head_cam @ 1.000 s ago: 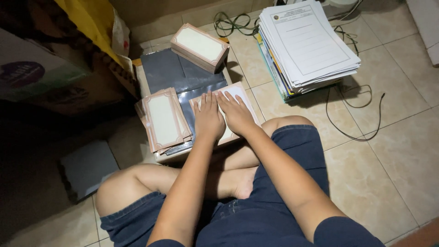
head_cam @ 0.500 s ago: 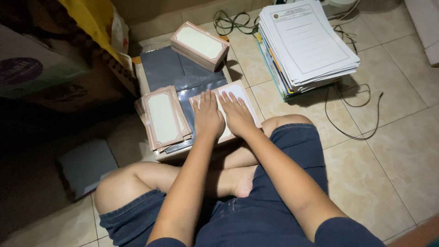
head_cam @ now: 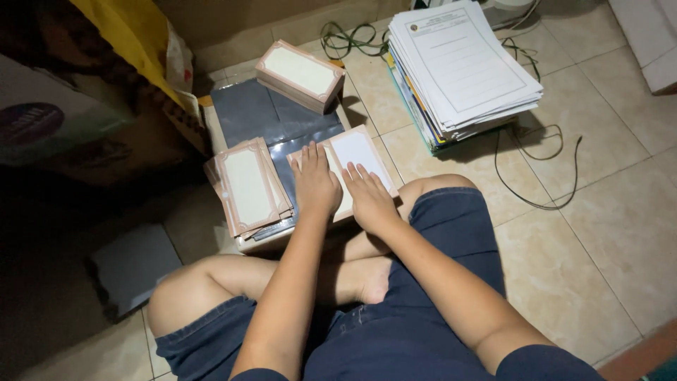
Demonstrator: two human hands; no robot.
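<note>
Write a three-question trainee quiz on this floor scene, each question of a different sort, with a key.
1. True or false: both hands press flat on one pink-bordered card.
2. Which lies nearest the left hand? A) paper stack B) fanned card pile C) black cable
3. Fill in: the thick card block sits on the far edge of a dark grey ____.

Key: 1 true; 2 B; 3 sheet.

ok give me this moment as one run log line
left hand: flat on white pink-bordered card | right hand: flat on same card | card: on dark plastic sheet | loose card pile: left of hands
</note>
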